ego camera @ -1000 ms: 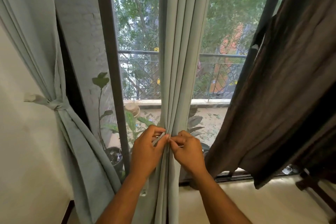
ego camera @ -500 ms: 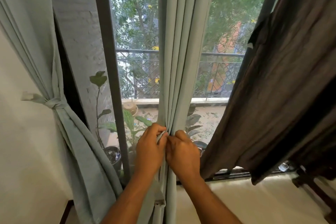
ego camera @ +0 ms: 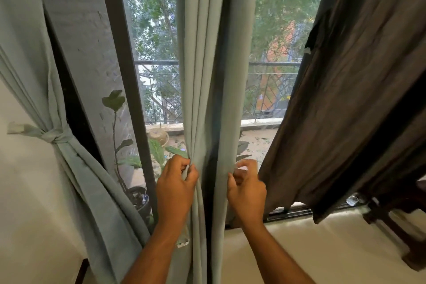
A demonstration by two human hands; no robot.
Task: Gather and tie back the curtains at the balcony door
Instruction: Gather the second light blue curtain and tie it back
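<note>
Hands: L hand (ego camera: pixel 176 188) pinches curtain (ego camera: pixel 208 76) folds; R hand (ego camera: pixel 246 188) loosely curled beside it.

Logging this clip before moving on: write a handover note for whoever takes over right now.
Left hand: pinching the left folds of the middle curtain.
Right hand: at that curtain's right edge, fingers curled; grip unclear.
Left curtain: already gathered, tied with its tieback.
Dark curtain: hangs loose on the right.
Done: left curtain.
Left: gather and tie the middle curtain, possibly the dark one too.
</note>
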